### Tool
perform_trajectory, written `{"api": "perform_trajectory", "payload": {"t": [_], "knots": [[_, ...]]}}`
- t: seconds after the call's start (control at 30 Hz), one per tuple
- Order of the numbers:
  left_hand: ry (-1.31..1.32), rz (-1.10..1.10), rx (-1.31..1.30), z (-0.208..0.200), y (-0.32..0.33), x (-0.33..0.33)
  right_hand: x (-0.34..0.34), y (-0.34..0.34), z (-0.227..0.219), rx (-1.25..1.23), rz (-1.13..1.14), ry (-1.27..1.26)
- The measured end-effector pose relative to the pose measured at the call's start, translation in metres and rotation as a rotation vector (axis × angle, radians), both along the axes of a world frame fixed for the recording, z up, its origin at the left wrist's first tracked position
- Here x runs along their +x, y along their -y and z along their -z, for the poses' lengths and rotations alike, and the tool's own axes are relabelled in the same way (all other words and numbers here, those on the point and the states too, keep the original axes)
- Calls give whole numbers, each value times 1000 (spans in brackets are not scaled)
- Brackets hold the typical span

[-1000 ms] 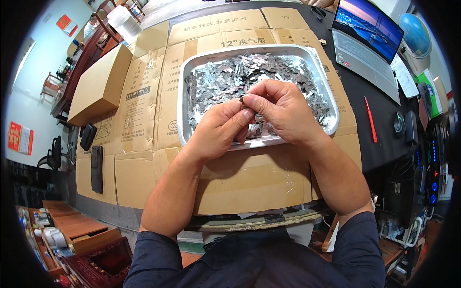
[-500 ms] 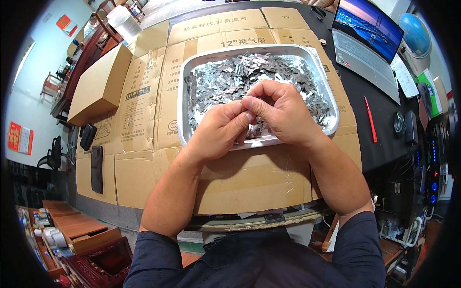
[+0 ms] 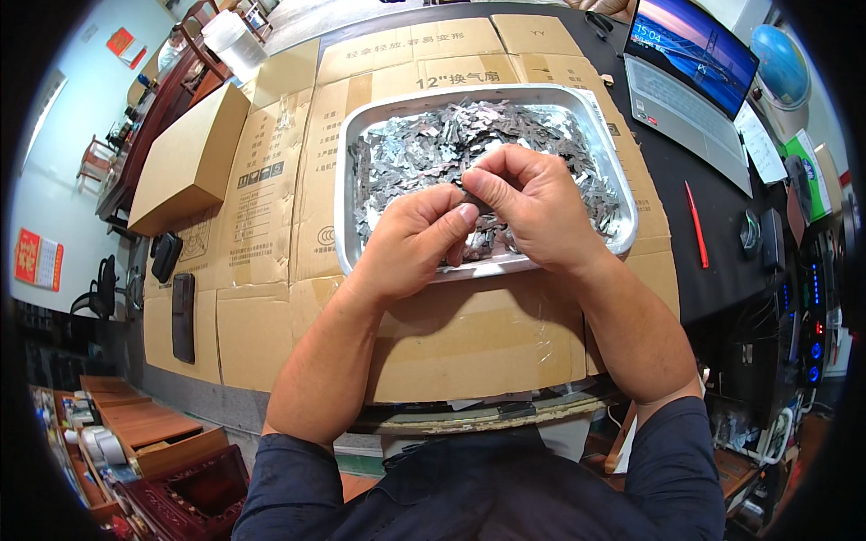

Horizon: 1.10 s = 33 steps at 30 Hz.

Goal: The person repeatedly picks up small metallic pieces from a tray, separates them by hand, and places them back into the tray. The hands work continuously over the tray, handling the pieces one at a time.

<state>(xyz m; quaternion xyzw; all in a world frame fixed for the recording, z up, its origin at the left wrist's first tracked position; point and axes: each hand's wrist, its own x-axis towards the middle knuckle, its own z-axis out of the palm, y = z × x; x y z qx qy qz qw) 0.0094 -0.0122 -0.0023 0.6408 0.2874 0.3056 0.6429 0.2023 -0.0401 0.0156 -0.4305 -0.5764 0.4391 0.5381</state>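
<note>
A shallow silver metal tray (image 3: pixel 341 207) holds a heap of small flat strips (image 3: pixel 424 135), grey, dark and shiny. Above its near side, my left hand (image 3: pixel 419 242) is closed in a pinch, thumb against the fingers. My right hand (image 3: pixel 534 206), just to the right and slightly farther off, pinches with thumb and forefinger. A slight gap shows between the two sets of fingertips. Whatever each pinch holds is too small and covered by the fingers to name.
Flattened cardboard (image 3: pixel 478 347) lies under the tray. A closed carton (image 3: pixel 185 167), a black wallet-like case (image 3: pixel 183 317) and a small black case (image 3: pixel 165 257) are at left. To the right are an open laptop (image 3: pixel 686 117), a red pen (image 3: pixel 696 225) and a globe (image 3: pixel 780 65).
My fingertips, touching half a second ago, have come slightly apart. The right hand has shifted a little to the right; the left has stayed almost where it was.
</note>
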Motion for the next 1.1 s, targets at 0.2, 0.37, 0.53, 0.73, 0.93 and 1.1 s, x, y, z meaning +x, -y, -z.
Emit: {"api": "perform_trajectory", "payload": {"t": [0.2, 0.37, 0.53, 0.73, 0.93, 1.1], "knots": [[87, -12, -86, -2, 0, -1, 3, -3, 2, -148, -94, -120], [63, 12, -65, -2, -1, -2, 3, -5, 4, -200, -123, -178], [21, 20, -55, -1, -1, -2, 1, -1, 3, -96, -83, -42], [54, 13, -87, -2, -1, -3, 4, -3, 1, -185, -130, -131], [36, 17, -73, -1, -1, -3, 2, -4, 5, -112, -99, -79], [47, 5, -86, -2, 0, -3, 3, -3, 3, -138, -109, -105]]}}
